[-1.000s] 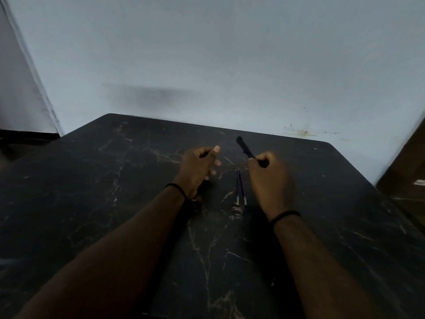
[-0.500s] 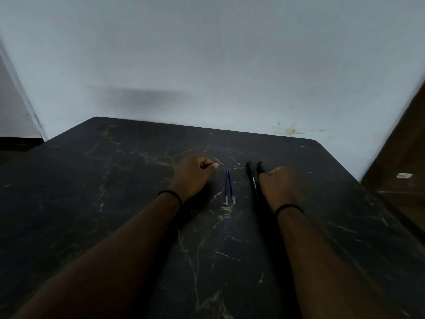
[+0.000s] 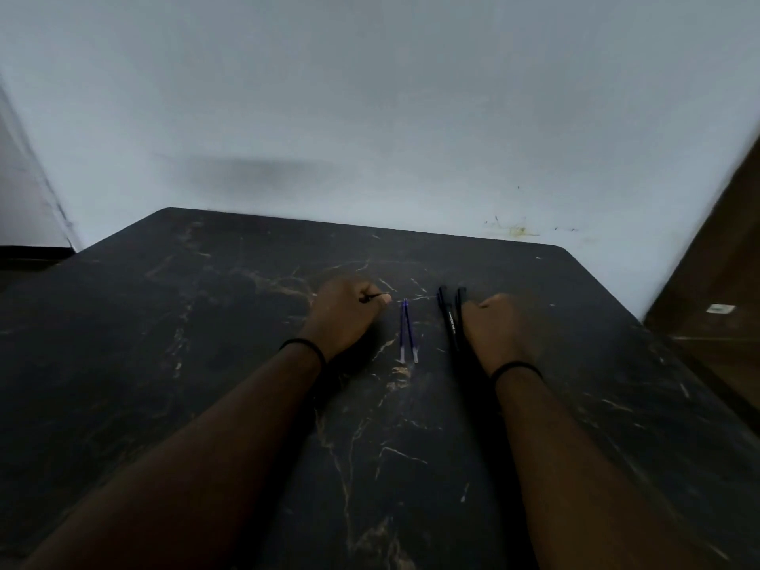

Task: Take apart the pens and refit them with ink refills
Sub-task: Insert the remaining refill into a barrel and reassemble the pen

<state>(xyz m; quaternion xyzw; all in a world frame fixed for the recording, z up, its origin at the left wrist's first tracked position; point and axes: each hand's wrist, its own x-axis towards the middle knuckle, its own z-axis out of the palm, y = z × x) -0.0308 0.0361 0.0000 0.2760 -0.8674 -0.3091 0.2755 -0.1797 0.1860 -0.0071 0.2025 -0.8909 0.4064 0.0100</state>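
Both hands rest on the dark counter (image 3: pixel 205 322), closer to its far edge than to the near one. The left hand (image 3: pixel 345 314) is curled and pinches a thin dark piece (image 3: pixel 372 297); what this piece is, I cannot tell. The right hand (image 3: pixel 495 331) is clenched in a loose fist and seems to hold nothing, just beside two black pens (image 3: pixel 449 318) that lie side by side. Between the hands lie two blue ink refills (image 3: pixel 407 335), parallel and almost touching. I judge that the work is between two steps. The next move probably needs the right hand to take one pen and open it, with care for small parts.
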